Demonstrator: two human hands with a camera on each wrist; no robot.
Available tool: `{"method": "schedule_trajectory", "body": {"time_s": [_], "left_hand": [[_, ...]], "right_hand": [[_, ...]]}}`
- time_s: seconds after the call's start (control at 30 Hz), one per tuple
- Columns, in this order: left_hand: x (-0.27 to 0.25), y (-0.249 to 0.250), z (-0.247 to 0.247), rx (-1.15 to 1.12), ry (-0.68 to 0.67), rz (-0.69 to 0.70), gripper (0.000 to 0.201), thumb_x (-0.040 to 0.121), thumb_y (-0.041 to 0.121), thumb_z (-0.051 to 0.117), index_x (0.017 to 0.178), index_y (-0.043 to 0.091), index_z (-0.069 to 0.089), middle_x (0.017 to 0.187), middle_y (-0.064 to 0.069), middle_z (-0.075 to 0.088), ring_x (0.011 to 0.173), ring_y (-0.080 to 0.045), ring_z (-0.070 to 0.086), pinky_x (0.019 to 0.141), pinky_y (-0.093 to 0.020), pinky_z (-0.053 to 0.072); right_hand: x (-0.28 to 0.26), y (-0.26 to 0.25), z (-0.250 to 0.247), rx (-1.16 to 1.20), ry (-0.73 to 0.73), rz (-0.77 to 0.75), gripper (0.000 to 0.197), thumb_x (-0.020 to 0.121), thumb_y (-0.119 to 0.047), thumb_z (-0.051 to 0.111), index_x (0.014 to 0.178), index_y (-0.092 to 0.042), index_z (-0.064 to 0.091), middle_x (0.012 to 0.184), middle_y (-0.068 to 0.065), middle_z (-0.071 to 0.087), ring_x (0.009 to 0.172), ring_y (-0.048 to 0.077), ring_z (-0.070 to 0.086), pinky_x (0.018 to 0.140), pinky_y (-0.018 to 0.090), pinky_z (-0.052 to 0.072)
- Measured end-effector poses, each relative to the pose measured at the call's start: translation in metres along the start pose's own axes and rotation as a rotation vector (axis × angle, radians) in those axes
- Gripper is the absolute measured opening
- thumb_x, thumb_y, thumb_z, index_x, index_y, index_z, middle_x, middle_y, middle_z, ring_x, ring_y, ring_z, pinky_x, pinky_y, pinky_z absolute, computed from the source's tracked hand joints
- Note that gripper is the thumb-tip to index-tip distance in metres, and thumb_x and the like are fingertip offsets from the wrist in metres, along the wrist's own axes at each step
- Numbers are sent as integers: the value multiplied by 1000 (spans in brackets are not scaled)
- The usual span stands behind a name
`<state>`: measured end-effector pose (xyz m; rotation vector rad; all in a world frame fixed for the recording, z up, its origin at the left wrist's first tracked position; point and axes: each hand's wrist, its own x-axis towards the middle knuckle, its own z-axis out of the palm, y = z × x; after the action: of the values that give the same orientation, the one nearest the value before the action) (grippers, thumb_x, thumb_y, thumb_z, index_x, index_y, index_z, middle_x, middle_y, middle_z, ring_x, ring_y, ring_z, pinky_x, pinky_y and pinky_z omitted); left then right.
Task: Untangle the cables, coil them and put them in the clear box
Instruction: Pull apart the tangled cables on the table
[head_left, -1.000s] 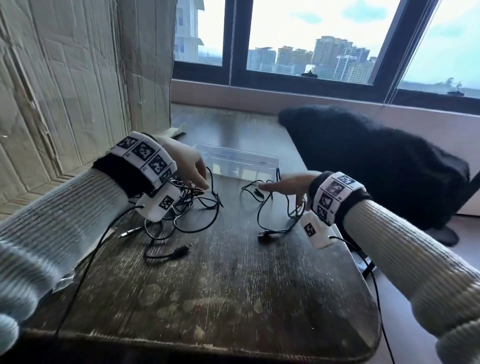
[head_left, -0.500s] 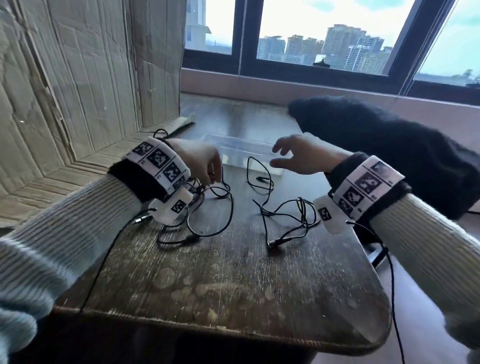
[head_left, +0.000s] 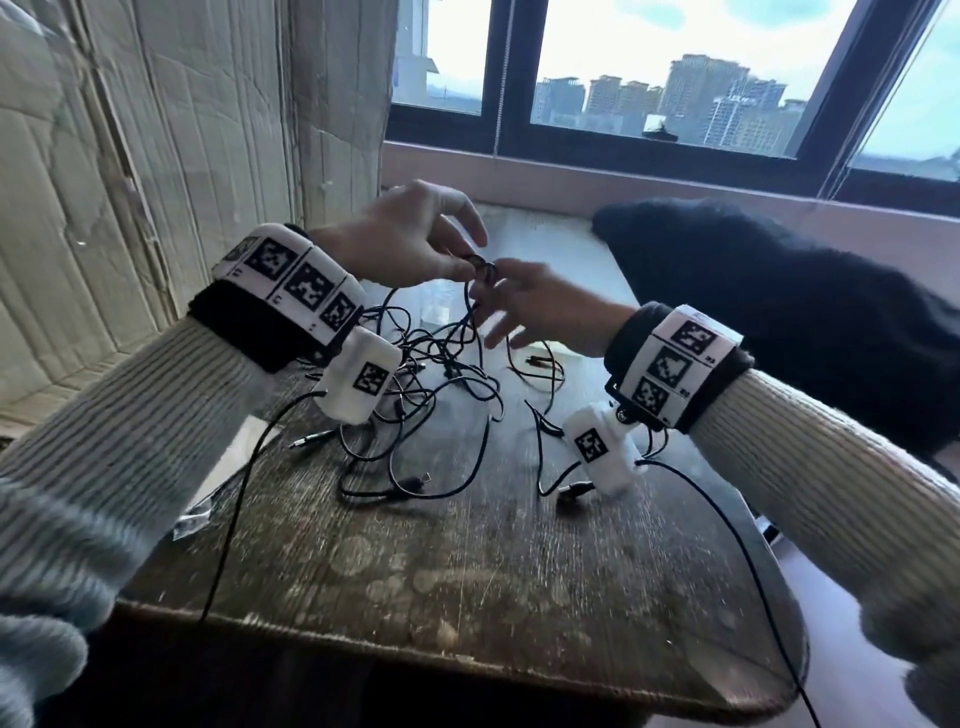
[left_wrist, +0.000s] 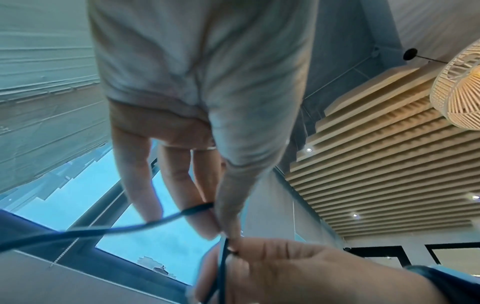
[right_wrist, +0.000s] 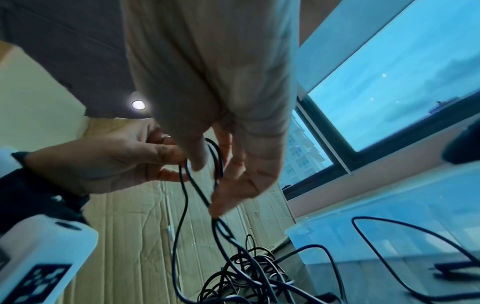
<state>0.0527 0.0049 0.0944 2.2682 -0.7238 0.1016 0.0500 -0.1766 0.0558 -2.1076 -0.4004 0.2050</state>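
Observation:
A tangle of thin black cables (head_left: 431, 364) lies on the worn wooden table (head_left: 467, 571). My left hand (head_left: 467, 262) is raised above it and pinches one strand (left_wrist: 155, 221) between thumb and forefinger. My right hand (head_left: 511, 299) meets it from the right and pinches a small loop of the same cable (right_wrist: 215, 162). The strand hangs from both hands down into the tangle (right_wrist: 246, 267). The clear box (right_wrist: 389, 242) stands just behind the hands, mostly hidden in the head view (head_left: 439, 306).
A second black cable (head_left: 545, 410) with a plug (head_left: 571, 491) lies apart at the right. A black fleece garment (head_left: 779, 312) covers the table's right rear. Cardboard sheets (head_left: 156, 182) line the left side. The table's front edge (head_left: 467, 649) is near me.
Both hands have risen from the table and come together above the tangle. The left has lifted a strand, and the right has moved left and taken hold of its loop.

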Motion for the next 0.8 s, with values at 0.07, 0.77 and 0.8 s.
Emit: {"method": "schedule_trajectory", "body": {"time_s": [0.07, 0.77, 0.8], "left_hand": [[2, -3, 1, 41, -45, -26, 35, 78, 16, 76, 108, 19, 58, 99, 0, 71, 95, -17, 69, 84, -32, 56], [50, -69, -3, 724, 187, -327, 36, 91, 59, 44, 98, 26, 57, 92, 0, 60, 81, -21, 53, 76, -33, 43], [50, -70, -5, 716, 208, -316, 40, 90, 61, 45, 105, 26, 57, 94, 0, 61, 81, -20, 53, 74, -31, 42]], "right_hand": [[1, -2, -4, 20, 70, -30, 13, 99, -18, 50, 93, -11, 59, 87, 12, 68, 66, 20, 64, 58, 24, 44], [-18, -48, -46, 433, 263, -154, 24, 98, -14, 51, 78, -6, 62, 66, 4, 47, 62, 19, 57, 71, 37, 59], [-20, -49, -48, 425, 275, -152, 25, 98, -15, 50, 78, -6, 62, 62, 2, 41, 54, 15, 49, 59, 32, 55]]}}
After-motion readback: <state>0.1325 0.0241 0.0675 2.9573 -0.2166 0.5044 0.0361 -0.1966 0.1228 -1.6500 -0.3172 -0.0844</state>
